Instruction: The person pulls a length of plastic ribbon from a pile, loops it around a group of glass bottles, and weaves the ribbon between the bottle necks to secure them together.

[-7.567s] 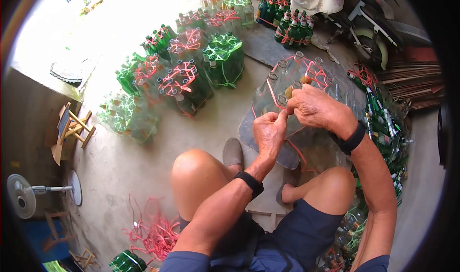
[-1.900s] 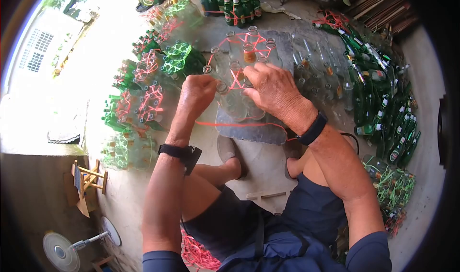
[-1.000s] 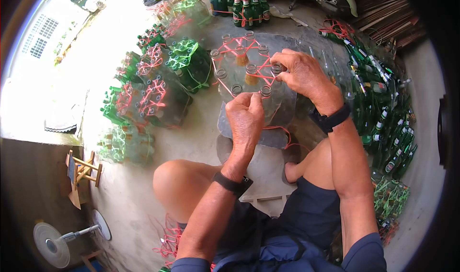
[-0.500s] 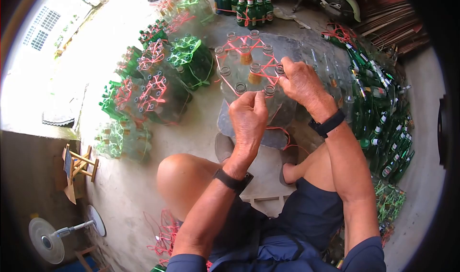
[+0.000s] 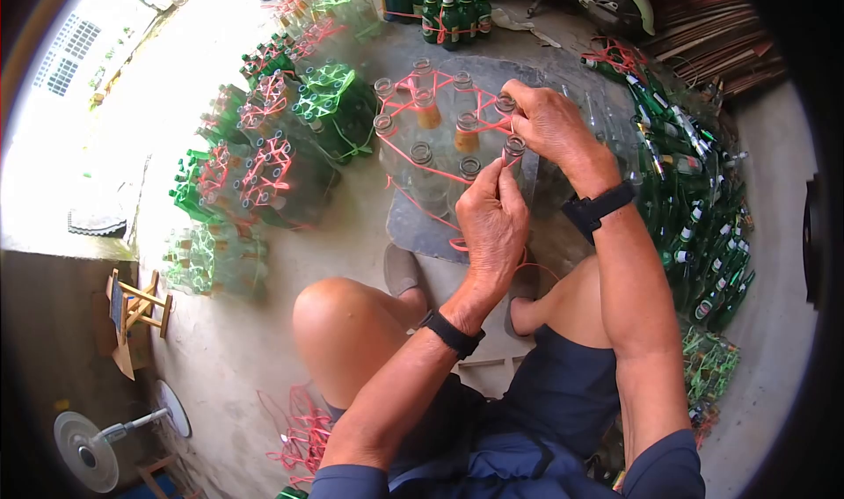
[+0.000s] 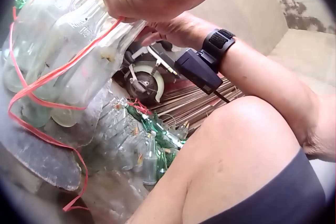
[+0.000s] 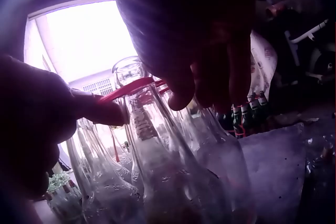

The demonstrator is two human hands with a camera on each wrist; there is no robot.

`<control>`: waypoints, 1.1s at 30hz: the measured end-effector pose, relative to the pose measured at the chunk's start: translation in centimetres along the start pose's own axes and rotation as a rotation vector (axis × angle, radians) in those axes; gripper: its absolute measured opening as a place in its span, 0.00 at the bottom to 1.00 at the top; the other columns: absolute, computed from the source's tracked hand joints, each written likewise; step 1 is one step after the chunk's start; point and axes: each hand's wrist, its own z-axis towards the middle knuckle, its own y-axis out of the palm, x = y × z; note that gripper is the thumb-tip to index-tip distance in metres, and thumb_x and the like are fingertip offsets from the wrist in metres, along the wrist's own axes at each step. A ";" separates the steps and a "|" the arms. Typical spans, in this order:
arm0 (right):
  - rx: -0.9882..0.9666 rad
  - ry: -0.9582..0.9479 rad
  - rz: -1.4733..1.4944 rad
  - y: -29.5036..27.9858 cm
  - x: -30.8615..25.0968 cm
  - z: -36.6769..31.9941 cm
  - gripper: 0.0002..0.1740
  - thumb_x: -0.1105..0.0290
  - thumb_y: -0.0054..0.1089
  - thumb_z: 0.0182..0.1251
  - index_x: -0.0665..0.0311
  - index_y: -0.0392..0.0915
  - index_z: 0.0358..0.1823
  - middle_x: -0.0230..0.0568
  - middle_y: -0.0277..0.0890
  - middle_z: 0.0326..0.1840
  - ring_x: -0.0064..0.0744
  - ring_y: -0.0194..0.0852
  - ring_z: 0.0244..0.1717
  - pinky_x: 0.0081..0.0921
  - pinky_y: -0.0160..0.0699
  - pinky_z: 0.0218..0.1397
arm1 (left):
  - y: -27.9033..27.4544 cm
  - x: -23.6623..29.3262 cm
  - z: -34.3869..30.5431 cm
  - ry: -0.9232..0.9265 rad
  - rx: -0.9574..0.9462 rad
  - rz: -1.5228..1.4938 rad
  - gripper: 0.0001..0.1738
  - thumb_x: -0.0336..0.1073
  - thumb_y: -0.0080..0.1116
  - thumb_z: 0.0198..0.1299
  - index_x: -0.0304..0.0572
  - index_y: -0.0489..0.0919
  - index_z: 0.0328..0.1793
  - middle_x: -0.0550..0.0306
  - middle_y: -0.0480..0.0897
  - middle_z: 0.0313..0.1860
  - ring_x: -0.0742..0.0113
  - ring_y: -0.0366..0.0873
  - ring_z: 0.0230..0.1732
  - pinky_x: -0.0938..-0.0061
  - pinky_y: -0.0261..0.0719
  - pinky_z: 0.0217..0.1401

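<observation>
A round bundle of clear glass bottles stands before me, with red plastic strap running round and across the necks. Between thumb and forefinger my left hand pinches the strap at the neck of a near-right bottle. My right hand has thumb and forefinger on either side of the neighbouring bottle's neck, close to the strap. In the right wrist view the strap passes from the left thumb across a bottle neck. A loose strap tail hangs beside the bundle in the left wrist view.
A dark flat slab lies under the bundle. Tied bottle bundles stand at the left, with green ones at the back. Loose bottles are heaped at the right. Red strap lies tangled near a fan.
The bundle has turned, its near side swinging right, and my left hand has moved right and slightly up with the strap. My right hand has shifted slightly up with its bottle neck.
</observation>
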 end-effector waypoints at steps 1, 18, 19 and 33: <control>-0.017 0.025 0.017 -0.1 0.0 0.0 0.14 0.70 0.65 0.64 0.62 0.78 0.51 0.54 0.84 0.34 0.62 0.84 0.41 0.51 0.79 0.42 | 0.0 0.1 -0.2 0.023 0.005 0.013 0.12 0.29 0.58 0.74 0.28 0.87 0.54 0.59 0.76 0.21 0.79 0.69 0.26 0.72 0.71 0.28; -0.061 0.129 0.081 -0.3 -0.3 0.0 0.19 0.71 0.64 0.61 0.57 0.82 0.55 0.53 0.87 0.40 0.60 0.86 0.47 0.53 0.83 0.50 | -2.0 -0.4 -2.9 0.053 0.022 0.028 0.14 0.26 0.60 0.73 0.34 0.88 0.60 0.56 0.88 0.34 0.80 0.77 0.34 0.77 0.80 0.40; -0.057 0.129 0.083 -0.2 -0.3 0.1 0.19 0.71 0.64 0.60 0.56 0.82 0.55 0.53 0.87 0.40 0.61 0.86 0.47 0.53 0.83 0.49 | -2.0 -0.3 -2.9 0.016 0.004 0.014 0.14 0.26 0.60 0.73 0.34 0.88 0.60 0.57 0.89 0.36 0.80 0.78 0.35 0.77 0.80 0.41; -0.075 0.102 -0.014 -0.9 -0.5 -0.3 0.18 0.73 0.64 0.63 0.55 0.83 0.55 0.52 0.87 0.43 0.60 0.85 0.50 0.52 0.84 0.51 | -1.1 -3.4 -1.7 -0.214 -0.021 -0.250 0.12 0.33 0.63 0.73 0.29 0.89 0.52 0.64 0.87 0.34 0.80 0.76 0.34 0.78 0.76 0.37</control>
